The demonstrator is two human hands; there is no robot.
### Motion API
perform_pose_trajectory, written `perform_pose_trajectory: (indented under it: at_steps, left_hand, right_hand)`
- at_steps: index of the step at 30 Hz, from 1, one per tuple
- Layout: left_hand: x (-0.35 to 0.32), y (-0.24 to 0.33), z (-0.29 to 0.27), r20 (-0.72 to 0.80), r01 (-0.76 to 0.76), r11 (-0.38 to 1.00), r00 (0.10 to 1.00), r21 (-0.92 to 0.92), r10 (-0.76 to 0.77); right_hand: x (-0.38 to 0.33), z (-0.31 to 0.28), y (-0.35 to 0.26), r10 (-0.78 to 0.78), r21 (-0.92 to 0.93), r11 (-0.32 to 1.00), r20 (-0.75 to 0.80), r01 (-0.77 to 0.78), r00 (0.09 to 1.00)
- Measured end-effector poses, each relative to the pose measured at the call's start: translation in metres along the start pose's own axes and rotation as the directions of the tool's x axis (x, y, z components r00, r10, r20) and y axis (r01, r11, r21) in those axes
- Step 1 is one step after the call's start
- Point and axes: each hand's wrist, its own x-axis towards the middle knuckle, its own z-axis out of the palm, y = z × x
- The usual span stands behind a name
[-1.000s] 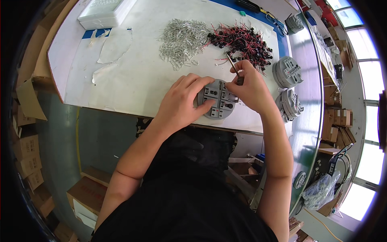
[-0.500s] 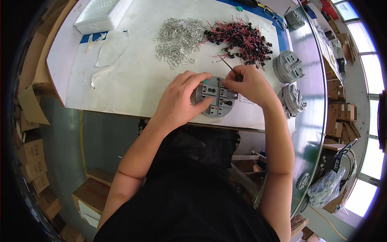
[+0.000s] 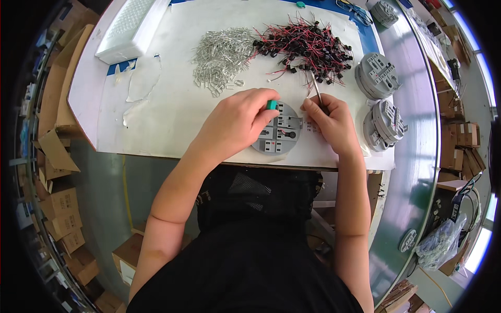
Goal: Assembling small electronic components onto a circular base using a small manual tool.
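A round grey plastic part point(image 3: 279, 131) with slots lies on the white table point(image 3: 172, 112) near its front edge. My left hand point(image 3: 237, 121) rests on the part's left side and pinches a small teal piece point(image 3: 272, 105) at its top. My right hand point(image 3: 330, 121) sits at the part's right side and grips a thin metal tool point(image 3: 317, 90) that sticks up toward the wire pile. A small black component sits in the middle of the part.
Behind the hands lie a heap of red and black wires point(image 3: 308, 47) and a heap of small clear parts point(image 3: 222, 57). Two stacks of round grey parts point(image 3: 377, 77) point(image 3: 385, 124) stand at the right. A white tray point(image 3: 128, 28) sits back left.
My right hand has drawn back from over the round part to its right edge. My left hand has shifted off the part's face, which now shows more, and holds the teal piece.
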Motion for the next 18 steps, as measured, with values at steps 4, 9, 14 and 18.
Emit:
perform_pose_trajectory:
  at_steps: [4, 9, 14, 18]
  left_hand:
    - [0.022, 0.011, -0.003, 0.229, -0.084, 0.978, 0.973, 0.191, 0.039]
    - [0.03, 0.011, 0.002, 0.299, -0.186, 0.95, 0.948, 0.251, 0.107]
    - [0.029, 0.006, 0.005, 0.296, -0.106, 0.974, 0.954, 0.198, 0.044]
    - [0.027, 0.005, -0.004, 0.266, -0.156, 0.963, 0.959, 0.221, 0.095]
  right_hand:
    - [-0.002, 0.0, 0.006, -0.004, 0.079, 0.997, -0.047, 0.008, 0.999]
    - [-0.002, 0.0, 0.011, -0.025, 0.132, 0.991, -0.056, 0.032, 0.998]
    - [-0.005, -0.001, 0.01, -0.042, 0.154, 0.987, -0.079, 0.054, 0.996]
    - [-0.007, -0.002, 0.006, -0.042, 0.159, 0.986, -0.064, 0.052, 0.997]
